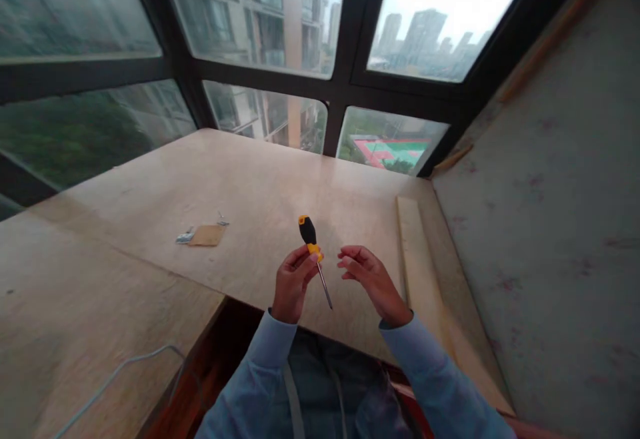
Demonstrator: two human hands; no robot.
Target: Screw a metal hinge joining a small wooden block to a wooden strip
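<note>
A screwdriver (308, 231) with a black and yellow handle is pinched in my left hand (293, 282) near the base of its handle. Its handle tilts up and away, and the metal shaft points down toward me. To the right of it, my right hand (367, 276) is raised with thumb and fingers slightly apart and nothing visible between them. A small gap separates that hand from the screwdriver. Further left on the wooden board lies a brown flat piece (207, 235), with small metal parts (185, 236) at its left edge and more small hardware (223, 218) behind it.
The large wooden board (280, 179) reaches back to dark-framed windows. A long wooden plank (417, 252) lies along the right side beside a patterned wall (545, 226). At lower left, a pale cable (125, 362) runs over the board's edge into a dark opening (227, 336).
</note>
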